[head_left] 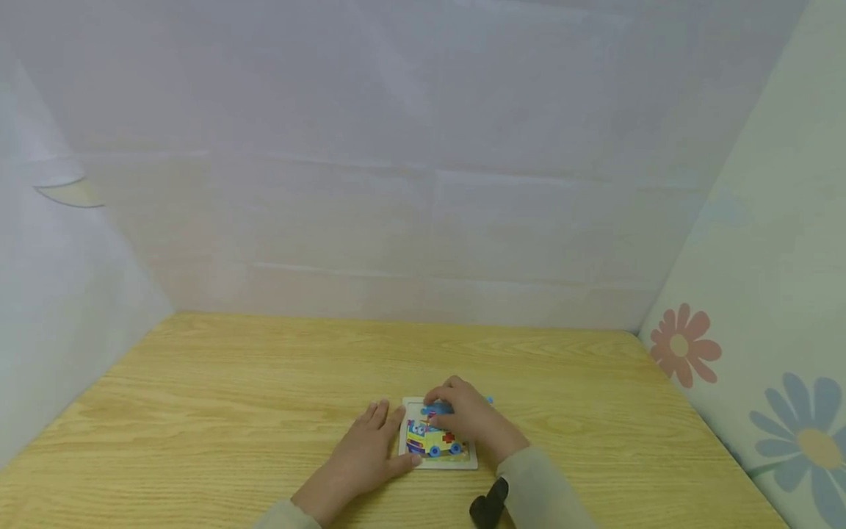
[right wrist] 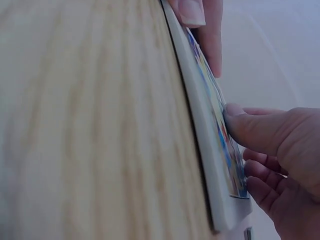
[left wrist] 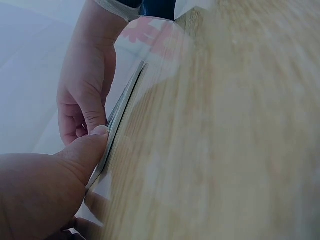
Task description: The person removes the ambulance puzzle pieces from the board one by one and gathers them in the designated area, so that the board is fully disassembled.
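A small jigsaw puzzle in a white tray lies flat on the wooden table. Its picture shows a yellow cartoon ambulance with a red cross and blue wheels. My left hand rests along the tray's left side, fingers extended, its thumb on the near edge. Over the upper right of the puzzle, my right hand has curled fingers and pinches a blue puzzle piece between thumb and forefinger. Its thumb is low against the picture in the right wrist view. The hand hides part of the puzzle.
Another bit of blue peeks out beyond the right hand. A black device is at the right sleeve. The wood-grain table ends at pale sheets behind and at both sides; the right one bears printed flowers.
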